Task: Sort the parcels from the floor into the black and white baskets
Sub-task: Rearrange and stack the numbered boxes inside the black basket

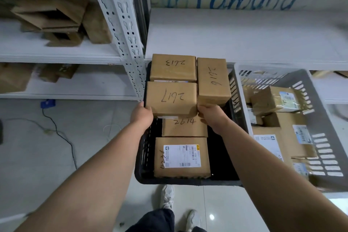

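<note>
shelf [56,51] | cardboard boxes [56,17] on it; floor [37,156] | black cable [62,135] on it

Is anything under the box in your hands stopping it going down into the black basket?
Yes. The left hand and right hand hold box 2617 over the black basket, and box 2614 lies right beneath it, so it would probably land on that, not the basket floor.

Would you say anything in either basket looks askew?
The top parcel in the white basket lies tilted on the pile; parcel 2617, gripped by left hand and right hand, sits square over the black basket.
</note>
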`<state>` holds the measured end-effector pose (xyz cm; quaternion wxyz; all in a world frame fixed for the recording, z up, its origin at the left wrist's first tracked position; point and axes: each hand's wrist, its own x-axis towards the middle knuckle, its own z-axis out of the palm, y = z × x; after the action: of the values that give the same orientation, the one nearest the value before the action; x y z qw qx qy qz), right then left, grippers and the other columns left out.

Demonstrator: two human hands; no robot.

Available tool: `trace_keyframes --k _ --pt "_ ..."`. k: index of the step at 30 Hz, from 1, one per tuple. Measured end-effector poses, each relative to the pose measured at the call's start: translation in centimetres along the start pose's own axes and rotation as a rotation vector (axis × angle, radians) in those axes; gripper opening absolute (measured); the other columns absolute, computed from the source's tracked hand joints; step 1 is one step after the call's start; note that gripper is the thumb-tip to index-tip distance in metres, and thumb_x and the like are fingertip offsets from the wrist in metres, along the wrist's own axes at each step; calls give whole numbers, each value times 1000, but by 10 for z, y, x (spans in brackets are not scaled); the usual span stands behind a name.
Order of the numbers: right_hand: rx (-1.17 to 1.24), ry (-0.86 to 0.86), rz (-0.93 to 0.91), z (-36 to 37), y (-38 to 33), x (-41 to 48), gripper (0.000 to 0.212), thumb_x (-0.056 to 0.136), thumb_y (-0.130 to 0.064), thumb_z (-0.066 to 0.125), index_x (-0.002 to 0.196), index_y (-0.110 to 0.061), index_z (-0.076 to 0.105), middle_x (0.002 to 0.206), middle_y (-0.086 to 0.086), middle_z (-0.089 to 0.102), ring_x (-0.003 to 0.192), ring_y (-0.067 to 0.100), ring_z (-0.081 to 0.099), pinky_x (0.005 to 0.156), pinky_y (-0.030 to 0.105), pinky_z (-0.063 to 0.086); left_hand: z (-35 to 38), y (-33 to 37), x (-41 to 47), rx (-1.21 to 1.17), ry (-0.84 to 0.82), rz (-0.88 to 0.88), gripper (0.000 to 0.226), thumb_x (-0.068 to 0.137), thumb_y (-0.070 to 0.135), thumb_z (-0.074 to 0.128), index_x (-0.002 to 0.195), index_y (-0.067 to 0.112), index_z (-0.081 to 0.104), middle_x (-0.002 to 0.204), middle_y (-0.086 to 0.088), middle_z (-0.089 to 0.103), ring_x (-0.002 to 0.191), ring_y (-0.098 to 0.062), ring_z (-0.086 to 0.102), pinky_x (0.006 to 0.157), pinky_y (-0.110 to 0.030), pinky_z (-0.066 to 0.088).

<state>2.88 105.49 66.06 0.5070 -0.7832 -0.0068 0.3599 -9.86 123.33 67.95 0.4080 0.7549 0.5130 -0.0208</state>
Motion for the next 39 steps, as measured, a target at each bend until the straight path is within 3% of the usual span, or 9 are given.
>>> trace_keyframes --k 6,11,15,22,24,26,28,35,39 --pt "50 80 105 -18 0 -15 14 87 -18 70 88 -3 69 89 19 70 77 26 65 79 39 58 -1 -11 1 8 40 48 33 95 37 56 108 8 66 105 -9 69 94 -28 63 75 -29 46" --pt "92 1 119 -29 0 -28 21 86 -17 73 98 0 70 90 18 73 77 22 70 75 33 60 -2 -13 -4 135 41 19 32 92 42 56 75 15 57 70 0 60 66 -21 59 59 -29 47" --pt "-46 -23 128 -24 0 -27 18 89 -27 69 95 -10 69 82 13 71 72 20 68 65 28 58 -10 -4 -6 275 19 47 43 95 51 42 99 14 63 88 -5 66 76 -22 59 57 -27 37" --pt "-57 -113 256 -43 8 -25 38 89 -33 66 100 3 71 102 18 73 97 31 70 76 33 55 9 -3 -8 140 -55 -15 53 96 51 44 67 7 46 69 -6 53 62 -22 52 53 -29 35" --pt "-37 -183 279 -51 9 -30 32 92 -30 63 92 1 71 103 19 73 100 31 70 81 34 55 13 -3 -11 171 -81 -21 56 94 57 45 73 6 53 84 -10 61 71 -23 57 61 -28 42" --pt "17 -227 288 -55 14 -34 24 95 -25 60 93 -4 71 105 17 72 100 29 70 89 38 54 17 1 -14 151 -121 -35 60 91 59 49 107 2 59 115 -14 62 100 -31 61 75 -29 43" --pt "65 -263 272 -51 19 -34 22 96 -21 57 106 -4 67 106 15 71 94 25 70 90 38 53 22 5 -16 128 -135 -34 72 87 59 56 132 3 45 131 -13 54 114 -32 56 80 -31 43" --pt "-87 -116 368 -39 46 -27 16 95 -6 44 99 -5 60 87 14 61 81 25 59 75 33 50 33 10 -23 360 11 118 84 87 53 58 150 17 15 149 -14 32 133 -36 35 104 -45 37" --pt "-196 -196 459 -39 67 -33 24 96 -2 38 106 6 59 100 31 64 97 35 65 100 44 47 36 10 -21 337 14 85 100 81 61 61 153 20 5 149 -14 31 131 -36 39 100 -47 40"
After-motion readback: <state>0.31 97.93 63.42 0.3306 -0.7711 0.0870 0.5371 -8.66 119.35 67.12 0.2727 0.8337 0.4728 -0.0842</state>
